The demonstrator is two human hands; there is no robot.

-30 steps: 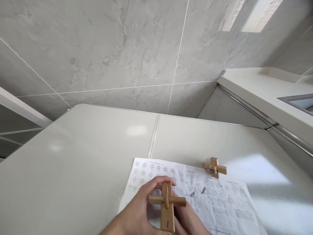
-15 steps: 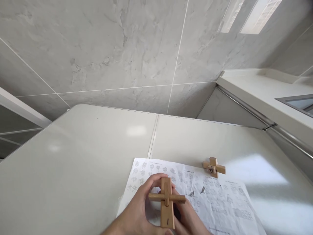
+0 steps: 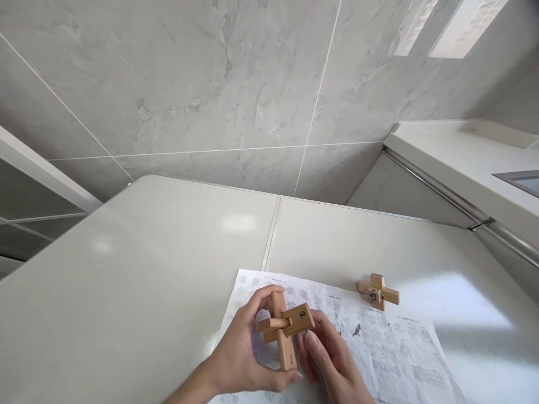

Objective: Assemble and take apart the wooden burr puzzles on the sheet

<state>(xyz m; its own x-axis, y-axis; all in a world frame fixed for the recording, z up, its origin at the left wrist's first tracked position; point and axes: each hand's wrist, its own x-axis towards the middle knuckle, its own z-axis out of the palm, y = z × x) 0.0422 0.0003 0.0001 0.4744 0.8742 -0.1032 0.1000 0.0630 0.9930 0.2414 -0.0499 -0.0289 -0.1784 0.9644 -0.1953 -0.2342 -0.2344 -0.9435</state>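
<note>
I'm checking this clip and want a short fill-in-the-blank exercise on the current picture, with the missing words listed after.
1. The one hand that clearly grips the held puzzle is the person's ____ hand.
2. Of the numerals 1 and 2 on that puzzle, the one higher in the picture is ____.
3. In the picture, the other wooden puzzle stands to the ____ of the held one.
4. Below the hands lies a printed sheet of ____.

Missing words: left; 2; right; paper.
</note>
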